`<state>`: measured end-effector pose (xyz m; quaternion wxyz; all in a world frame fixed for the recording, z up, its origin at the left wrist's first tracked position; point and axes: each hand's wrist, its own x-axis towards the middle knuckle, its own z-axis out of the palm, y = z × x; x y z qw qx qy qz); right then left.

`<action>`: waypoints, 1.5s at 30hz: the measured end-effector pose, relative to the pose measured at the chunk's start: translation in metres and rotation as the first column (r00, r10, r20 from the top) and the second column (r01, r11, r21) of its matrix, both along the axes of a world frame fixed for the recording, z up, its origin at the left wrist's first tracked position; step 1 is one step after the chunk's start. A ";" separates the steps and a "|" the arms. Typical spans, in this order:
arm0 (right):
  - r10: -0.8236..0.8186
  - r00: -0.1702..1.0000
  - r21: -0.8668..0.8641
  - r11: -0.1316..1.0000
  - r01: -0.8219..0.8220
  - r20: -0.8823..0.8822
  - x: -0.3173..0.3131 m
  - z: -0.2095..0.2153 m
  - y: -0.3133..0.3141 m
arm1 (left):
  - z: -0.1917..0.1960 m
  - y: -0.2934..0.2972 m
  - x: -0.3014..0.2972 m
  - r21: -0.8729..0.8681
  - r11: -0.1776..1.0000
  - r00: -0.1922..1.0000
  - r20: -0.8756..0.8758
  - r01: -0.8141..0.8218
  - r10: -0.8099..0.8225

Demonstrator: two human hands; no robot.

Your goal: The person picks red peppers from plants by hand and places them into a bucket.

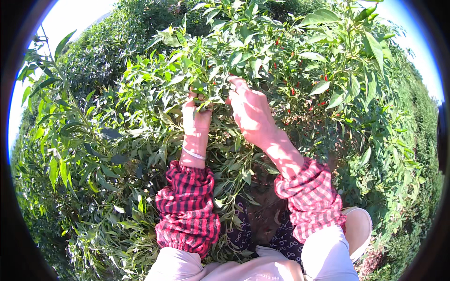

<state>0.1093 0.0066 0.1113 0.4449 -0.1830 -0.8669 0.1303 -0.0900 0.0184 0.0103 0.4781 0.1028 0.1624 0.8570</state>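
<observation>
The pepper plant point(187, 61) stands right in front of the person, and both hands are in among its leaves, up near the middle of the bush. The left hand point(197, 117) is raised with its fingers bent, and leaves hang across the fingertips; I cannot tell whether it is closed on a stem or on nothing at all. The right hand point(253, 112) is just beside it, back turned up, index finger pointing forward into the green. Its other fingers curl under, out of my sight, so I can't say how narrow that grip is or what it holds. The two hands are near each other, with a small gap of leaves between them.

Small red peppers point(293, 91) dot the foliage to the right of the right hand, and a few green peppers point(365, 13) sit on a tall branch at the upper right.

A thin pale bracelet point(193, 153) circles the left wrist. Red-and-black checked sleeve covers point(187, 206) wrap both forearms, the right one washed out by strong sun, with pale sleeves point(326, 253) behind them. Below, dark trousers point(290, 241) with a white pattern show over brown soil point(265, 206). A cream-coloured rounded thing point(360, 229), partly covered, is beside the right arm. Bright sky point(417, 37) edges the greenery.
</observation>
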 end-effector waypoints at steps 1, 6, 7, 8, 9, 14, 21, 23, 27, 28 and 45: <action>-0.067 0.998 -0.151 0.986 0.064 -0.015 -0.016 0.002 0.018 | -0.003 0.000 0.004 0.073 0.997 1.000 -0.008 0.025 -0.024; -0.337 0.933 -0.005 0.940 0.340 0.127 -0.041 -0.006 0.066 | -0.010 -0.002 -0.005 0.099 0.988 0.993 -0.007 0.118 -0.118; -0.374 0.903 -0.035 0.921 0.389 0.211 -0.048 -0.001 0.072 | -0.014 -0.003 -0.010 0.132 0.984 0.992 -0.034 0.122 -0.119; -0.362 0.919 -0.107 0.919 0.380 0.155 -0.051 -0.001 0.074 | -0.014 -0.005 -0.013 0.164 0.979 0.992 -0.060 0.124 -0.115; -0.355 0.930 -0.176 0.914 0.367 0.097 -0.052 -0.002 0.075 | -0.014 -0.006 -0.016 0.179 0.970 0.986 -0.061 0.162 -0.154; 0.149 0.978 -0.794 0.572 -0.204 -0.144 -0.017 0.014 0.059 | 0.008 -0.021 0.020 0.121 0.988 0.979 -0.165 -0.099 0.119; -0.043 0.915 -0.725 0.625 -0.290 -0.402 0.023 -0.022 0.063 | 0.024 -0.025 0.011 0.065 0.986 0.970 -0.177 -0.156 0.165; -0.053 0.914 -0.659 0.709 -0.250 -0.403 0.018 -0.030 0.075 | 0.033 -0.029 0.021 -0.016 0.979 0.960 -0.197 -0.205 0.198; -0.279 0.946 -0.462 0.869 0.176 -0.164 0.002 -0.045 0.106 | 0.037 -0.023 0.023 -0.146 0.947 0.954 -0.132 -0.287 0.269; -0.245 0.962 -0.448 0.879 0.166 -0.123 -0.005 -0.050 0.105 | 0.039 -0.025 0.022 -0.154 0.933 0.942 -0.143 -0.325 0.304; 0.335 0.941 -0.614 0.754 -0.234 0.053 -0.082 -0.064 0.039 | 0.171 0.076 0.050 0.550 0.722 -0.060 -0.810 -0.420 0.583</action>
